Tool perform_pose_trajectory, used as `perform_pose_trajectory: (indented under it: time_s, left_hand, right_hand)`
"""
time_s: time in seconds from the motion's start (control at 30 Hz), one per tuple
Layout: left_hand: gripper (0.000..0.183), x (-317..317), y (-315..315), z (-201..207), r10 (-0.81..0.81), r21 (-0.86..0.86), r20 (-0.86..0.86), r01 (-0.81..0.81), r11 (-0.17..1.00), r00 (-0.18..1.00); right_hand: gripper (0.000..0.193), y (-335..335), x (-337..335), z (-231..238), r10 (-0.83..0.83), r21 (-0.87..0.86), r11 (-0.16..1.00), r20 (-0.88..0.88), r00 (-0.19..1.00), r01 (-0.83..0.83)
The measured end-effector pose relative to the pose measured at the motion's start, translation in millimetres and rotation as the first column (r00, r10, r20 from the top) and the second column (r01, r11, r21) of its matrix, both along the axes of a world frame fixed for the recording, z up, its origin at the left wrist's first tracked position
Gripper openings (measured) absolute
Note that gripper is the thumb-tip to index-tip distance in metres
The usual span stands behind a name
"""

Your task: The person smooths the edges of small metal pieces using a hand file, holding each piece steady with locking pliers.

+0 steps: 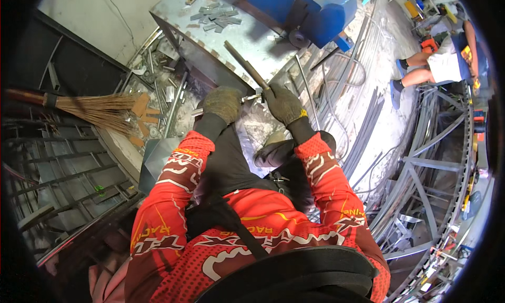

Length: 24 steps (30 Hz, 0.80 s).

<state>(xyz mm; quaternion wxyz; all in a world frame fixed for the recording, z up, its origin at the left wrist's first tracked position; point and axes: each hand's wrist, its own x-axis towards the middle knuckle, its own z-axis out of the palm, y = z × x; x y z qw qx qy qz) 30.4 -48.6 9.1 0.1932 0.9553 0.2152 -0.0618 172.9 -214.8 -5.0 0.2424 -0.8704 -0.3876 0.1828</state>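
Two gloved hands meet at the front edge of a steel workbench (pixel 247 45) in the head view, the only view there is; the left hand (pixel 223 103) has its fingers curled shut around a thin metal rod (pixel 197 112) that sticks out leftward past its knuckles, while the right hand (pixel 284 104) is closed in a fist on the lower end of a long wooden handle (pixel 247 66), which runs up and to the left from the fingers across the bench top; between the two sets of fingers lies a short bright length of metal (pixel 251 97), and whether it is the same rod passing through I cannot tell; just beyond the fingertips the bench's dark front edge drops away; farther up from the fingers a heap of small flat metal offcuts (pixel 214 17) rests on the bench, and up and to the right of them stands a blue vise (pixel 315 8); well to the left of the left fingers a straw broom (pixel 97 109) lies across dark metal grilles (pixel 63 166); to the right of the right fingers long steel rods (pixel 368 124) lie on the floor, and far beyond them another person (pixel 447 55) crouches.
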Motion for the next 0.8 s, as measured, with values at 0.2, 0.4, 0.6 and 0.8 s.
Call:
perform_pose_trajectory:
  time_s: [0.2, 0.4, 0.6, 0.8]
  left_hand:
    - [0.022, -15, 4, -11, 0.0, 0.08, 0.002, 0.0, 0.997, 1.0]
    - [0.018, -14, -2, -10, -0.066, 0.157, 0.104, 0.05, 0.986, 0.992]
    - [0.02, -10, -8, -14, -0.064, 0.179, 0.069, 0.051, 0.983, 0.996]
    - [0.024, -7, -1, -9, -0.041, 0.099, 0.023, 0.039, 0.994, 0.999]
  right_hand:
    - [0.041, -58, -30, 32, -0.132, -0.02, 0.991, -0.223, 0.966, 0.13]
    - [0.038, -121, -70, 14, -0.122, -0.025, 0.993, -0.206, 0.971, 0.12]
    - [0.037, -34, -34, -8, -0.109, 0.009, 0.994, -0.181, 0.977, 0.112]
    - [0.036, -29, -22, -5, -0.128, 0.201, 0.96, -0.308, 0.943, 0.195]
